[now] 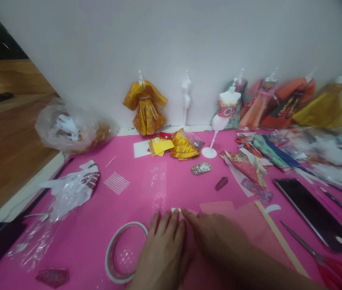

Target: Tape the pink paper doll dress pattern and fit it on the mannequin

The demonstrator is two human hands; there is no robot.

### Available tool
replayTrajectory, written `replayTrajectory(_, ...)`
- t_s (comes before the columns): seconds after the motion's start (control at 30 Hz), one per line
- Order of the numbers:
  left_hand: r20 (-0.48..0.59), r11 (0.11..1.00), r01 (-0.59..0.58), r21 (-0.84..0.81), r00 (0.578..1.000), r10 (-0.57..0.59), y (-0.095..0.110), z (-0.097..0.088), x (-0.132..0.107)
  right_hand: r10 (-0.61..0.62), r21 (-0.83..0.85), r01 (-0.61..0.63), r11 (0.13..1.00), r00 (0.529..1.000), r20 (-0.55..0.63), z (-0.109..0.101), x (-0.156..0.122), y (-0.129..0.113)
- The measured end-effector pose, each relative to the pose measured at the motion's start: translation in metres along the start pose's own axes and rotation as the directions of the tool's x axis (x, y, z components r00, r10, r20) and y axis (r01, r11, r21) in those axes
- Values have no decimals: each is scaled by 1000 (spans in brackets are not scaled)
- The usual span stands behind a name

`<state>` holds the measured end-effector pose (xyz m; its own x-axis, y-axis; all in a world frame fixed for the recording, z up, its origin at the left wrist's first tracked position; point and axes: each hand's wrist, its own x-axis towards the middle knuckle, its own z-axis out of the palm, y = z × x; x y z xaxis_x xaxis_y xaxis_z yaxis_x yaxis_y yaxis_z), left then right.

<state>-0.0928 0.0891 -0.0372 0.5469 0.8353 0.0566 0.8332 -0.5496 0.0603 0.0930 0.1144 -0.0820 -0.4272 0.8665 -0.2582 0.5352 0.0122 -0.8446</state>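
Both hands rest on the pink mat at the near edge. My left hand lies flat with fingers stretched out, pressing down on a pink sheet of paper. My right hand lies beside it, fingers extended, its tips touching a small white strip at the paper's top edge. A roll of clear tape lies just left of my left hand. Neither hand grips anything.
Small doll mannequins in paper gowns stand along the wall, among them a gold one and a bare white one. A black phone, scissors, fabric scraps, plastic bags and gem sticker sheets lie on the mat.
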Motion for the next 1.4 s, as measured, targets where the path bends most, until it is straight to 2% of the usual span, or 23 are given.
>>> replayTrajectory(0.17, 28, 999, 51, -19, 998, -51, 0, -2, 4, -39, -76, 38, 996, 999, -16, -1, -1, -1)
replayTrajectory(0.33, 66, 996, 90, -13, 994, -89, 1, -3, 5, -73, -103, 72, 992, 997, -10, -13, 4, -12)
replayTrajectory(0.47, 23, 997, 76, -18, 997, -76, -1, 0, 3, -96, -104, 95, 990, 995, -1, -18, 13, -20)
replayTrajectory(0.6, -49, 999, 48, -8, 998, -49, -2, 4, 3, -88, -84, 87, 993, 996, -8, -10, 16, -19)
replayTrajectory(0.7, -48, 999, 46, -8, 998, -46, -2, 4, 2, -74, -54, 72, 996, 997, -27, -6, 11, -14)
replayTrajectory(0.83, -23, 999, 50, -8, 998, -50, -2, 2, 1, -83, -54, 81, 995, 996, -32, -12, 1, -10)
replayTrajectory(1.0, -23, 998, 56, -34, 998, -57, -2, -1, 1, -109, -166, 105, 980, 994, -16, -19, -1, -16)
replayTrajectory(1.13, 80, 991, 112, -66, 991, -107, -1, -5, 4, -109, -303, 84, 949, 992, -66, -23, 2, -29)
replayTrajectory(1.27, 171, 987, 130, -90, 979, -113, 0, -12, 7, -127, -391, 60, 918, 981, -148, -32, -14, -36)
replayTrajectory(1.4, 198, 993, 100, -69, 976, -85, 0, -16, 9, -122, -417, 7, 909, 961, -249, -37, -57, -27)
